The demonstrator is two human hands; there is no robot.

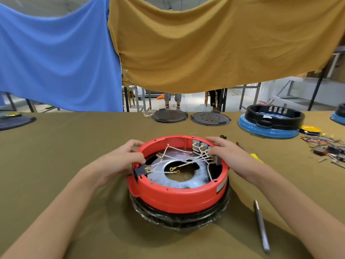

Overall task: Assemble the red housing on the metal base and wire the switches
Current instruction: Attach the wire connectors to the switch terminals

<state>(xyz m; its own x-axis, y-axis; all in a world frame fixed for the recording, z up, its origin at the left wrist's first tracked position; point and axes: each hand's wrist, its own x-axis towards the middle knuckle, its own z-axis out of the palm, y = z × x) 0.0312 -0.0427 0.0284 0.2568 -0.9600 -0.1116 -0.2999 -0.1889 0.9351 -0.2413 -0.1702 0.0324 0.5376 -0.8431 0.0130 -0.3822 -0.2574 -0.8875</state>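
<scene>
One camera only, worn on the person's head — it looks forward and down across the table (pixel 74 139), close over the red housing (pixel 179 199), which sits low of centre. Both forearms run in from the bottom corners. The wide lens bends the table's far edge and takes in the hanging cloths (pixel 205 43) beyond — no second view shares the scene.
</scene>
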